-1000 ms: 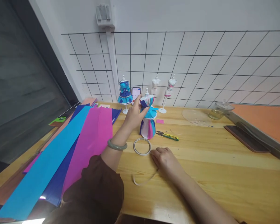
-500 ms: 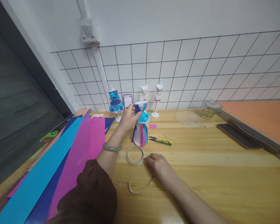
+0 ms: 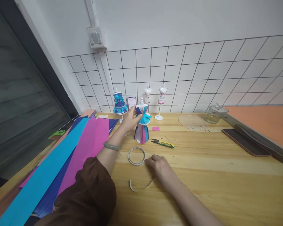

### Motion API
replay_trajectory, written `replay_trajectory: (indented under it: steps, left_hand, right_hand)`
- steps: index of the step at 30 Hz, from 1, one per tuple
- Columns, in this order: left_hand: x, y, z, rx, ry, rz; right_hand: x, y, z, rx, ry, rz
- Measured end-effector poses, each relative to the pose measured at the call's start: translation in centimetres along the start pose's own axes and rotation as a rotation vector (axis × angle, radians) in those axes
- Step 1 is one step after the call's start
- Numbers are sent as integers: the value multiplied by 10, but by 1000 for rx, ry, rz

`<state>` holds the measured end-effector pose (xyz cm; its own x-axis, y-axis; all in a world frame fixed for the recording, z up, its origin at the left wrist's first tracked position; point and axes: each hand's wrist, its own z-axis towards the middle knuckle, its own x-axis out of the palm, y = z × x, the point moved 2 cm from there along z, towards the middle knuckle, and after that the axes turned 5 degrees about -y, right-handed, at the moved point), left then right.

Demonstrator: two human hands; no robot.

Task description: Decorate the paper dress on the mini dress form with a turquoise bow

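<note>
My left hand (image 3: 130, 121) grips the bodice of a small dress form (image 3: 141, 133), with fingers round its left side. The form stands upright in a dress of blue, pink and white stripes with a turquoise bow at the waist. Lower down, my right hand (image 3: 159, 166) rests on the table, its thumb and fingers pressed together at the right edge of a roll of narrow tape (image 3: 129, 160). What those fingers pinch is hidden. A thin curled strip (image 3: 131, 187) lies to the left of this hand, one end running under it. Yellow-green thread snips (image 3: 165, 144) lie right of the form.
Turquoise, navy and pink fabric (image 3: 85, 157) covers the left side. Behind stand a dressed form (image 3: 119, 102), two pale forms (image 3: 148, 94) (image 3: 162, 95) and a phone (image 3: 132, 102). A pink scrap (image 3: 156, 128), clear disc (image 3: 191, 122), lidded glass jar (image 3: 214, 114) and dark tray (image 3: 245, 142) lie rightward.
My view has shifted slightly. The dress form, still in my left hand, stands a little farther back from the tape roll. My right hand remains at the roll's edge.
</note>
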<state>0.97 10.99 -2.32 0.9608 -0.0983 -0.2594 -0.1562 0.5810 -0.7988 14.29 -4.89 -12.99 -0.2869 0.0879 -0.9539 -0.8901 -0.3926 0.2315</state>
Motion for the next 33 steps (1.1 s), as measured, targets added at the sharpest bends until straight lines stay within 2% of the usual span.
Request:
replay_trajectory:
  steps: [10, 16, 23, 26, 29, 31, 33]
  left_hand:
    - [-18, 3, -6, -86, -34, -18]
    - [-26, -4, -6, -57, 39, 7]
    - [-41, -2, -19, -72, 19, 101]
    - [-48, 0, -32, -54, -66, 199]
    - [-48, -3, -52, -23, -261, 342]
    - [-41, -8, -70, 4, -364, 403]
    - [-27, -13, -89, 21, -258, 391]
  right_hand:
    - [1, -2, 0, -22, -33, 26]
    - [3, -3, 0, -44, -77, 54]
    - [2, -6, -1, -55, -58, 94]
    - [2, -7, -1, -62, -57, 88]
    - [3, -9, -1, -84, -64, 102]
    - [4, -11, -1, -80, -89, 110]
    - [7, -15, -1, -56, -124, 109]
